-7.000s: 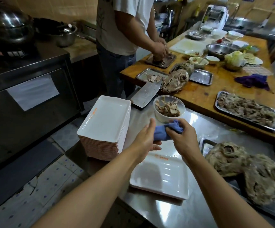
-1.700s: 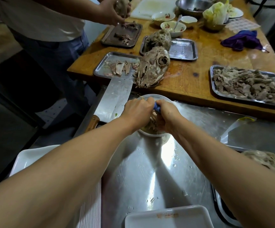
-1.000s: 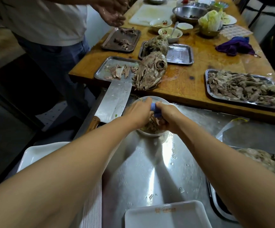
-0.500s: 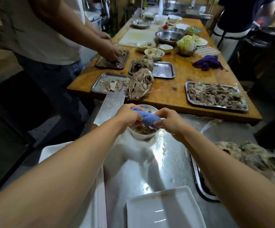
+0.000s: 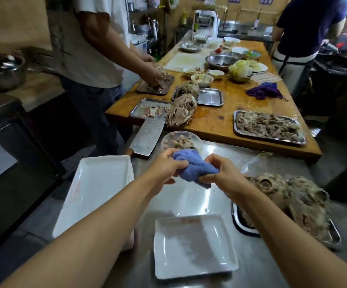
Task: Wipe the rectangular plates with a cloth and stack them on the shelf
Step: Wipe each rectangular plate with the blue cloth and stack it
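- Our left hand (image 5: 169,165) and right hand (image 5: 223,173) each grip one end of a bunched blue cloth (image 5: 195,167), fingers curled round it, above the steel counter (image 5: 189,196); we judge we are wringing or refolding it.
- A single rectangular plate (image 5: 193,246) lies just below our hands, likely placed for wiping.
- A stack of plates (image 5: 95,192) waits at our left.
- We see no shelf; our left forearm hides the stack's near corner.
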Available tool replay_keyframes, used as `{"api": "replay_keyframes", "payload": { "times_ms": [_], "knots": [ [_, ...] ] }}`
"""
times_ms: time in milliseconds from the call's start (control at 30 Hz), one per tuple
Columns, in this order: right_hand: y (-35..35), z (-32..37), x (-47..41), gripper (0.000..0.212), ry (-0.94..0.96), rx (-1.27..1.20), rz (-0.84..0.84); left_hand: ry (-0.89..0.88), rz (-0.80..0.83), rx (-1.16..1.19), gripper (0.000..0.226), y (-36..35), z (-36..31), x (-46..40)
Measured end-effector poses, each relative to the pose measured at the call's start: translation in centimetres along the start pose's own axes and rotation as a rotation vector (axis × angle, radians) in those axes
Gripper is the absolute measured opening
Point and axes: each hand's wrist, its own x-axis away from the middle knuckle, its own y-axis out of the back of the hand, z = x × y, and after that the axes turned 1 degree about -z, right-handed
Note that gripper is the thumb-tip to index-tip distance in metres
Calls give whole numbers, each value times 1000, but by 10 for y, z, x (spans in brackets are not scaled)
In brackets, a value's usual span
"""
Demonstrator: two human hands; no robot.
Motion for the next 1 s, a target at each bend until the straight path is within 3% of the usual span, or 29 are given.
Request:
{"api": "replay_keyframes", "payload": {
  "times_ms": [100,200,267,400,500,633,700,800,867,1000],
  "knots": [
    [9,-24,33,32,-119,-240,142,-24,-24,-35,20,-19,26,26],
    [15,-43,59,24,-250,-438,238,6,-86,58,28,-43,48,51],
    [14,-53,72,20,-233,-346,160,27,-118,93,31,-58,59,66],
    [15,-66,90,30,-167,-125,-63,45,-184,56,30,-80,79,88],
    [22,-73,98,44,-109,18,-117,71,-329,-65,33,-79,97,98],
    [19,-89,104,29,208,452,-236,150,-490,-251,28,-61,126,109],
    [11,-105,110,22,254,652,-190,201,-530,-308,29,-53,140,114],
    [0,-130,120,5,128,956,102,252,-567,-436,29,-43,158,120],
    [-3,-136,127,15,60,949,238,284,-558,-482,31,-38,169,122],
    [1,-129,130,16,237,820,55,307,-507,-509,47,-32,184,122]
  ]
}}
